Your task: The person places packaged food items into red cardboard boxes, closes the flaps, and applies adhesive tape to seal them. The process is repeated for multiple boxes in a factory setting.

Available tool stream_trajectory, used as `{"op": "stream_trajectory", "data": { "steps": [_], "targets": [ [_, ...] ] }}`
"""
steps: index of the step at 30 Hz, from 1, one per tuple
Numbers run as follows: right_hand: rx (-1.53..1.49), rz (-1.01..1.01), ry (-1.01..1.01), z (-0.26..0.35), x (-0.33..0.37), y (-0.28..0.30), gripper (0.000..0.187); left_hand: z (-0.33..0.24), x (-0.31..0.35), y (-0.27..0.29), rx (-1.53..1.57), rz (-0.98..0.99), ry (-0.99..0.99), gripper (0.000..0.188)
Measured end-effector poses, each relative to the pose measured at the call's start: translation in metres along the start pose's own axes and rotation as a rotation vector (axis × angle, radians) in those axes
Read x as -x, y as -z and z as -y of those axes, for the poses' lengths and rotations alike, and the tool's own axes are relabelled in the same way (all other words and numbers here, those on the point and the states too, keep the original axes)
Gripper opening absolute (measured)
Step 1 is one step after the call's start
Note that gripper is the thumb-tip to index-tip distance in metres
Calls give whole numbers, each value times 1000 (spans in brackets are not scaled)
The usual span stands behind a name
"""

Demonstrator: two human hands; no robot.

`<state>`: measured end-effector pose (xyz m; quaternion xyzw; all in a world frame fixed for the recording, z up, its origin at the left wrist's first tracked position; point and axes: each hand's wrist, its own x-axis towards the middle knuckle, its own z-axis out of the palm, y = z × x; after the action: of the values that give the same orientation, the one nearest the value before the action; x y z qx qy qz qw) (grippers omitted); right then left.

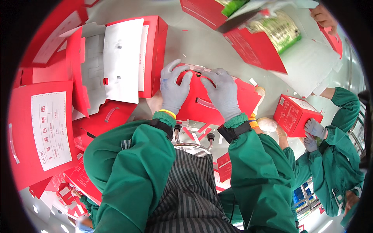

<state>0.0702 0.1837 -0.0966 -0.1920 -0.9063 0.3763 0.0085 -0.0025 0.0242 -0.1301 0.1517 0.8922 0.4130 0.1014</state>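
Note:
In front of me a red cardboard carton [189,113] with a pale carry handle [206,103] rests by my knees. Both my hands wear grey gloves. My left hand [173,86] grips the far left part of its top, fingers bent over the edge and thumb on the red face. My right hand [223,92] is curled on the far edge to the right of it, fingertips pressed to the board. Between the two hands a small clear strip [199,68] shows at the carton's far edge. The undersides of my fingers are partly hidden.
An open red carton [154,58] with a white flap stands left, beside more red cartons [23,128]. At upper right, an open carton [254,48] holds green-and-clear packages [281,33]; another person's hand [324,17] is near. A co-worker's gloved hands [314,130] hold a red box [293,116].

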Motion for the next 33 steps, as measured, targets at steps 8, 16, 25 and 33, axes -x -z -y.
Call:
{"op": "stream_trajectory", "data": {
  "steps": [8, 16, 25, 33],
  "targets": [
    [-35, -10, -7, 0, 4, 0, 19, 1, -6, 3, 85, 0, -58, 9],
    [-57, -44, 20, -1, 6, -3, 18, 1, -7, 2, 125, -13, -60, 10],
    [-8, -65, 50, 0, 9, -3, 16, -8, -2, 12, 33, 3, -87, 19],
    [-104, -126, 36, -3, 12, -5, 15, -18, -10, 12, -157, -25, -196, 11]
  ]
}}
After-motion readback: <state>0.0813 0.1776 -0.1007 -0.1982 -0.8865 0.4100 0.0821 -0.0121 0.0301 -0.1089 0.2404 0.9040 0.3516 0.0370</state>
